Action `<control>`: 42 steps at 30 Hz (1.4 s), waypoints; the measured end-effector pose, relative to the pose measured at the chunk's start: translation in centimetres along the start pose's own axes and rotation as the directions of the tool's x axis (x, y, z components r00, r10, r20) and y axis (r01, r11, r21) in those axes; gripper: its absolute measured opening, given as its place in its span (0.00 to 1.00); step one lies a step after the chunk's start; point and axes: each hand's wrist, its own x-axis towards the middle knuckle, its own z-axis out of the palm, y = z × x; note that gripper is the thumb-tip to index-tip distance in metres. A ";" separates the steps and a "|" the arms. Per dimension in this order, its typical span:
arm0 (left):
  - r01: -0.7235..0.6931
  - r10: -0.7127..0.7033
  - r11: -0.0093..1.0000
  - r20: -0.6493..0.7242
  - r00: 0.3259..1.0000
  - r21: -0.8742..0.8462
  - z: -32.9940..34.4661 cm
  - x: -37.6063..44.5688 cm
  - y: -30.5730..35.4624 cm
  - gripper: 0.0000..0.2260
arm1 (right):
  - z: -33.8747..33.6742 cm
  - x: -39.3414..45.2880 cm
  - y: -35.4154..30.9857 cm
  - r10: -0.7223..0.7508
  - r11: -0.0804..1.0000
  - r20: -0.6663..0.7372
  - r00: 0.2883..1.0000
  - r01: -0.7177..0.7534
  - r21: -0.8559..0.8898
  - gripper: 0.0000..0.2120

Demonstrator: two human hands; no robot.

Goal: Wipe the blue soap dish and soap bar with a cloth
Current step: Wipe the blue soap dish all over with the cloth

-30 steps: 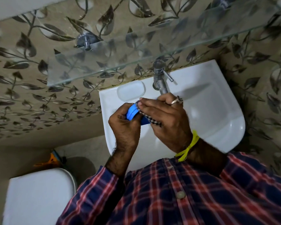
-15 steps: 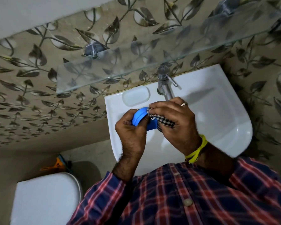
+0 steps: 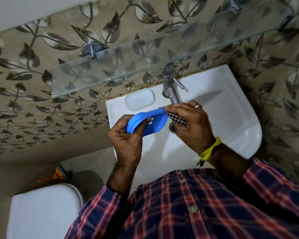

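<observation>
The left hand [image 3: 126, 140] grips the blue dish [image 3: 148, 124] by its near end, fingers curled around the rim, and holds it tilted over the left side of the white sink [image 3: 231, 107]. The dish shows its slotted inside and a raised edge along the top. The right hand [image 3: 190, 125] is clenched on a black-and-white checked cloth [image 3: 177, 119], pinching it against the dish's far end, where cloth and rim touch. A ring [image 3: 198, 106] sits on one finger of that hand and a yellow thread [image 3: 210, 150] circles the wrist. Just behind the hands stands the steel tap [image 3: 171, 85], with a moulded soap recess [image 3: 139, 100] in the sink ledge to its left. A glass shelf [image 3: 110, 69] runs along the leaf-patterned wall above. The soap bar is not visible. Below, a plaid shirt [image 3: 205, 204] fills the foreground, and a white toilet tank [image 3: 43, 211] sits at lower left.
</observation>
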 end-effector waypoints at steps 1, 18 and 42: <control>0.004 -0.004 1.000 0.009 1.000 0.008 0.1 -0.1 0.1 0.12 | -0.1 0.0 0.0 0.026 1.000 -0.014 1.000 -0.026 -0.002 0.19; 0.192 -0.186 0.976 0.065 0.980 -0.100 1.0 -0.3 0.2 0.16 | 0.1 0.5 0.1 -0.073 0.995 -0.108 0.991 0.080 0.059 0.19; 0.091 -0.160 0.854 0.092 0.983 0.512 1.9 0.9 2.7 0.13 | -0.4 0.8 -1.3 -0.084 0.996 -0.105 0.991 0.086 0.016 0.18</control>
